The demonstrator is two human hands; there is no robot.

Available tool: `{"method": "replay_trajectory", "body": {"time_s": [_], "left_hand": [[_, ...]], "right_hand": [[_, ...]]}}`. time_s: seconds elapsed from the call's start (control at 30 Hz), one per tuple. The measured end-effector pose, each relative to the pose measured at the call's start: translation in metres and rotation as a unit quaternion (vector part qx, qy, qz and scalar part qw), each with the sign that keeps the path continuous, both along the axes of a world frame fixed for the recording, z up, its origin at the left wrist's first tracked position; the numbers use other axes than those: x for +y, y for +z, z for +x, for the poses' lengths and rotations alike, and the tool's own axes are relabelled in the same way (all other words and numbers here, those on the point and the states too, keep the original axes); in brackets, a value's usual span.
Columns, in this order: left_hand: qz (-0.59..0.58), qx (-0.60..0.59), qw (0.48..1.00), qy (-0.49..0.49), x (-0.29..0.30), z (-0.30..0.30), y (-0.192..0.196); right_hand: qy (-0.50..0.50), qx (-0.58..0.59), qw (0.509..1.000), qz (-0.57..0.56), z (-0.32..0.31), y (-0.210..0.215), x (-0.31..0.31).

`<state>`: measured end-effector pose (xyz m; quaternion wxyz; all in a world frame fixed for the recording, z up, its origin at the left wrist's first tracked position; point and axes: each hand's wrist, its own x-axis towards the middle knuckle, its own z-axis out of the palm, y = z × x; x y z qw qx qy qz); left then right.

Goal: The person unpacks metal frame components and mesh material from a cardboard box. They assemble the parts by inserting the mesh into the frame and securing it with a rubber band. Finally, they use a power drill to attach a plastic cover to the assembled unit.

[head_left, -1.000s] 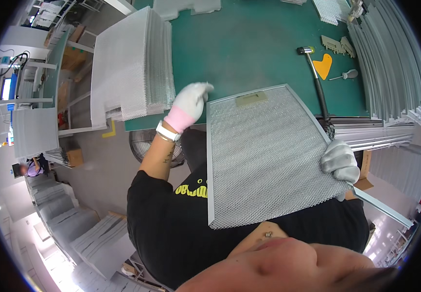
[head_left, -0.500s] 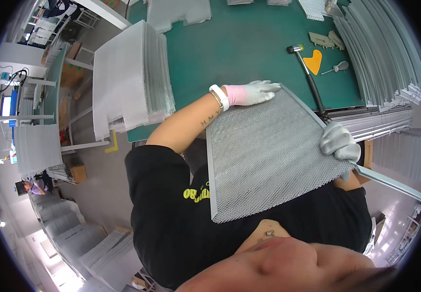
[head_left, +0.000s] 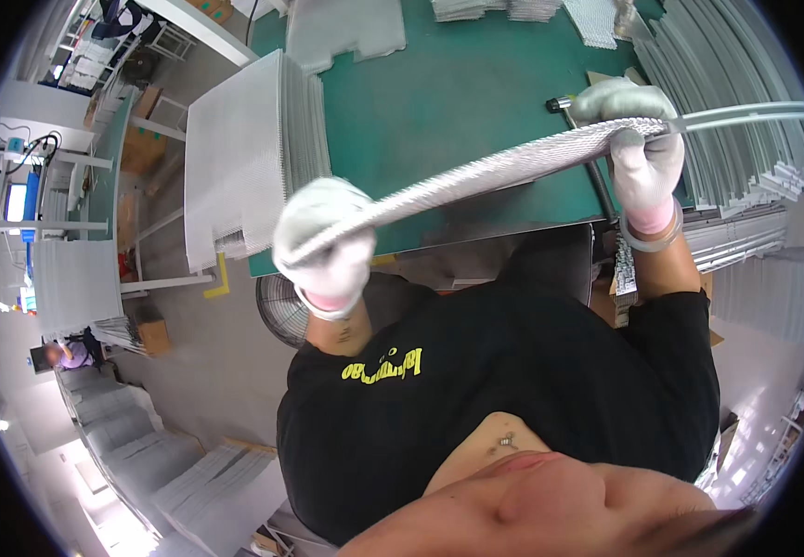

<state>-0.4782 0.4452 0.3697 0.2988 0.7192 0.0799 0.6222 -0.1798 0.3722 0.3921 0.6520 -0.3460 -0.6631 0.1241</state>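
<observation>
Far out to the left of the fingers, a tall stack of mesh sheets stands on edge at the corner of the green table, and a fan sits on the floor below it.

The left hand, in a white glove, is closed around the near end of the mesh panel. Its fingers wrap over the panel's rim, with the thumb side underneath as far as can be seen.

The panel runs from that fist up and to the right, seen almost edge-on, so it reads as a thin silvery strip held in the air above the table edge and in front of the person's chest. It touches nothing but the two gloves.

The right hand, also gloved, is shut on the far end, fingers curled over the top of the frame where a pale metal strip runs on past the knuckles. Beyond those fingers lie stacked metal strips along the table's right side, and a dark tool lies just behind the knuckles.

The panel looks light and fairly stiff along its framed rim, though the mesh between would likely dent or flex if pressed. Holding the frame at opposite ends, as both hands do, seems the safe grip; the edges may be sharp, hence gloves.
</observation>
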Motion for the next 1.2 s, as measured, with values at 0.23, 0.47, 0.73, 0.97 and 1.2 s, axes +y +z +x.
{"method": "replay_trajectory", "body": {"time_s": [0.23, 0.47, 0.73, 0.97, 1.2], "left_hand": [[0.012, 0.021, 0.999, -0.036, -0.013, 0.006, -0.005], [-0.010, 0.384, 0.887, -0.256, -0.017, -0.022, -0.051], [-0.045, 0.554, 0.830, -0.038, 0.019, -0.025, -0.130], [-0.138, 0.537, 0.833, -0.007, 0.014, -0.035, -0.111], [0.000, 0.057, 0.989, -0.136, 0.002, -0.024, -0.009]], "right_hand": [[0.076, 0.077, 0.994, 0.011, 0.004, -0.027, -0.013], [0.219, -0.066, 0.970, 0.084, 0.021, -0.074, -0.085], [0.273, -0.067, 0.947, 0.154, 0.017, -0.083, -0.093], [0.204, -0.034, 0.975, 0.083, 0.014, -0.083, -0.091], [0.055, 0.028, 0.998, 0.013, 0.006, -0.041, -0.016]]}}
